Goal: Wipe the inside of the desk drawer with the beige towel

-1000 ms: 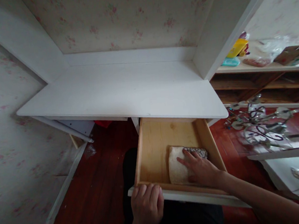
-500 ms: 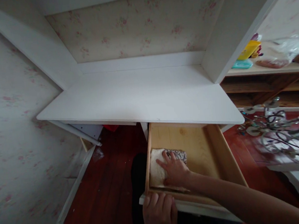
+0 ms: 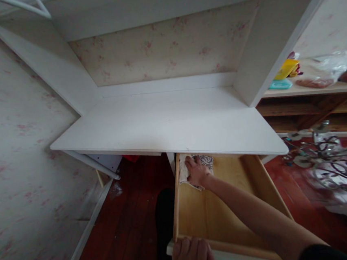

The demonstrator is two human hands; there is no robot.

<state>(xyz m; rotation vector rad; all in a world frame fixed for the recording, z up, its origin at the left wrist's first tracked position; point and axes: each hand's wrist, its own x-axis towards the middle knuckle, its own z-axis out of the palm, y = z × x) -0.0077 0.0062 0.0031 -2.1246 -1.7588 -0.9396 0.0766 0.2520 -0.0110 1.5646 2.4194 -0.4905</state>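
A wooden drawer (image 3: pixel 268 188) stands pulled out under a white desk top (image 3: pixel 167 126). My right hand (image 3: pixel 196 171) reaches deep into its back left corner and lies flat on a folded cream cloth with a dark patterned edge (image 3: pixel 206 160), partly hidden under the desk edge. My left hand (image 3: pixel 192 256) curls over the drawer's white front rim at the bottom of the view.
A wooden shelf unit (image 3: pixel 312 104) on the right carries a yellow item (image 3: pixel 286 69), a teal pack and plastic bags. A metal chandelier-like piece (image 3: pixel 332 159) lies on the red-brown floor to the right. Floral wallpaper covers the left wall.
My right hand slid the folded cloth from the drawer's front right to its left side, then to the back left corner under the desk. My left hand stayed on the front rim.
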